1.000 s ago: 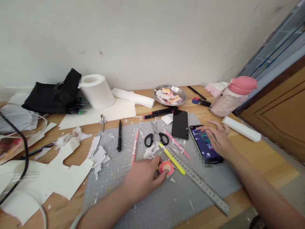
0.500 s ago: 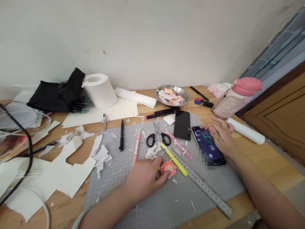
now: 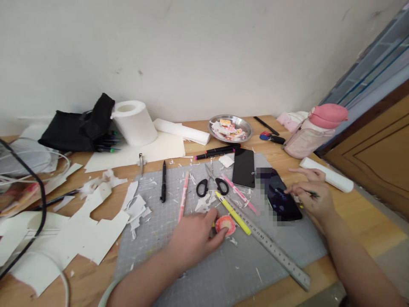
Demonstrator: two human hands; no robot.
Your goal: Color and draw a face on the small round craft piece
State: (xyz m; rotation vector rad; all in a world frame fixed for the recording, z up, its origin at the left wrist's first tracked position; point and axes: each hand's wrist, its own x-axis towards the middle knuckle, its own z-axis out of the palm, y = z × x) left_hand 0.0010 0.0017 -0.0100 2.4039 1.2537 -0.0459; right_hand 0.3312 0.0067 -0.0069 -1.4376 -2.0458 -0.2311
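Observation:
My left hand (image 3: 198,234) is closed, thumb and fingers pinching the edge of a small round paper cutout (image 3: 225,225) coloured pink and orange. A bit of yellow shows by those fingertips, too hidden to name. To the right, a smartphone (image 3: 283,198) lies on the grey cutting mat (image 3: 204,273), its screen lit and partly pixelated. My right hand (image 3: 315,196) is over its right edge, one fingertip at the screen and another finger stretched out. A dark streak shows by its fingers; I cannot tell if it is a mark or an object. Beside the cutout lies a yellow highlighter (image 3: 234,214).
Scissors (image 3: 211,185), a steel ruler (image 3: 277,251), a second phone (image 3: 243,167), a pink marker (image 3: 239,194) and paper scraps lie on the mat. Behind stand a metal bowl (image 3: 211,128) of coloured cutouts, a paper roll (image 3: 136,125) and a pink-lidded bottle (image 3: 308,136).
My right hand has shifted right, from the phone's upper edge to its right side, with a fingertip now at the screen. The screen looks darker. My left hand keeps the cutout in place.

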